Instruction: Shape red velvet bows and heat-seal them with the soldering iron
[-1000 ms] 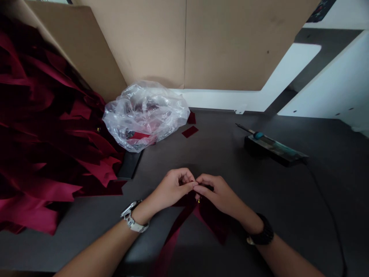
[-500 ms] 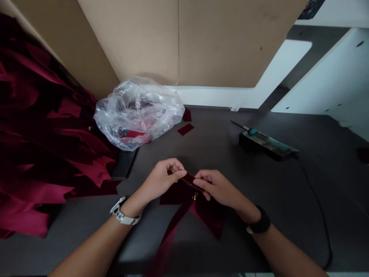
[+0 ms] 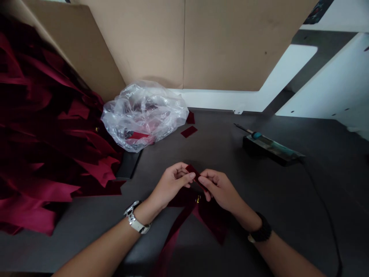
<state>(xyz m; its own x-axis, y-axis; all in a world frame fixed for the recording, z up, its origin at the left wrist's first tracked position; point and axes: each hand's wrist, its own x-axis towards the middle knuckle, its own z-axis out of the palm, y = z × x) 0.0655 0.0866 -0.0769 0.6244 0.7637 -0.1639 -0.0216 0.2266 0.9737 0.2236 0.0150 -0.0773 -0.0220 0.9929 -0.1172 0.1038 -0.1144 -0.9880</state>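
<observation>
A small dark red velvet strip point(image 3: 193, 171) is pinched between my two hands. My left hand point(image 3: 175, 182) grips its left part with thumb and fingers, and my right hand point(image 3: 217, 186) closes on its lower right end. Just beneath my hands a dark red ribbon bow point(image 3: 213, 215) lies on the dark table, its tails spreading toward the front edge. A small gold-coloured piece point(image 3: 198, 199) shows at the middle of the bow. My fingers hide part of the strip and the bow's top.
At the left is a large heap of red ribbons point(image 3: 52, 146). A clear plastic bag point(image 3: 144, 115) sits beside it, near a loose red piece point(image 3: 189, 132). Behind stands cardboard point(image 3: 219, 46). A soldering-iron-like tool point(image 3: 256, 135) rests on a dark holder at the right, its cable trailing forward.
The whole view has shifted slightly. My left hand has moved closer to my right, and more of the strip's upper end now shows above my left fingers.
</observation>
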